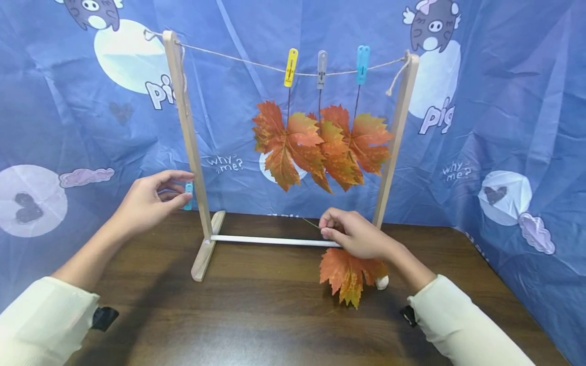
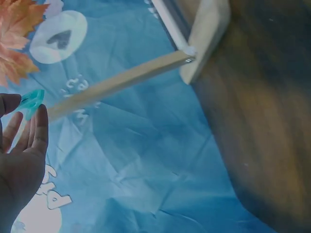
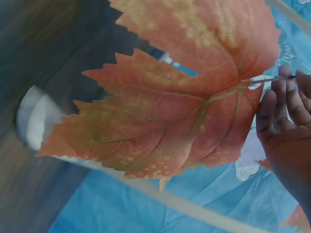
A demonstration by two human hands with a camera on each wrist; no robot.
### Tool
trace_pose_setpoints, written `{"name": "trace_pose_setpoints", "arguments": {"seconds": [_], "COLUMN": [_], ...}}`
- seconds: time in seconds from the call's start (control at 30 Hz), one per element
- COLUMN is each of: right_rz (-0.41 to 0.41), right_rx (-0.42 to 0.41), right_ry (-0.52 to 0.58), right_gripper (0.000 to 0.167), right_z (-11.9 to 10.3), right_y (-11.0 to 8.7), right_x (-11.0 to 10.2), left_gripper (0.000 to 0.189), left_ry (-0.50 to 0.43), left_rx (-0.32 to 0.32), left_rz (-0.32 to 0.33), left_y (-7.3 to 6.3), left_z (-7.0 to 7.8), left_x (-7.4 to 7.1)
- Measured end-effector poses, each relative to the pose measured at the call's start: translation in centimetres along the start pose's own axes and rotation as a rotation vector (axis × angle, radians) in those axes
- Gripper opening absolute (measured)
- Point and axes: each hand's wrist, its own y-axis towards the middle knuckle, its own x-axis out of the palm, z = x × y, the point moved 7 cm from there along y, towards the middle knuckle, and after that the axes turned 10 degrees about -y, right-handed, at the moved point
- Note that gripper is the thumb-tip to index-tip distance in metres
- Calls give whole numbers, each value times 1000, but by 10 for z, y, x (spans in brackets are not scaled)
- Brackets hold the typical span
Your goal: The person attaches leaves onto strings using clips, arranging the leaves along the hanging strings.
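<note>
A small blue clothespin (image 1: 188,195) is pinched between the thumb and fingers of my left hand (image 1: 151,197), beside the rack's left post; in the left wrist view the clothespin (image 2: 33,103) looks teal. My right hand (image 1: 354,233) pinches the thin stem of an orange artificial maple leaf (image 1: 350,274), which hangs below the hand in front of the white crossbar (image 1: 274,240). Up close in the right wrist view, the leaf (image 3: 194,107) spreads out from the fingertips. On the string (image 1: 238,59) above, yellow (image 1: 291,67), grey (image 1: 322,69) and blue (image 1: 362,65) clothespins hold similar leaves (image 1: 288,145) by their stems.
The rack has a left wooden post (image 1: 188,132) and a right one (image 1: 397,137), with a wooden foot (image 1: 207,249) under the left. It stands on a dark wooden table (image 1: 256,325). Behind it hangs a blue printed cloth (image 1: 238,117).
</note>
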Motion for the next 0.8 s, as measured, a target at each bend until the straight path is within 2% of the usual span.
{"name": "trace_pose_setpoints", "arguments": {"seconds": [0.1,0.33,0.6,0.8], "right_rz": [35,96,153,183], "right_rx": [23,85,81,77], "right_ry": [30,104,147,156], "right_gripper": [5,8,7,10], "right_z": [-7,-24,-46,-63], "right_y": [9,30,50,64], "right_x": [-2,-2,-3,-7], "left_gripper": [36,37,37,38], "left_ry": [-5,-20,-57,-35], "left_rx": [32,29,91,89], "left_rz": [-3,-8,2,-8], "left_y": [6,20,40,54], "left_z": [10,29,57,74], "left_x": [3,8,13,14]}}
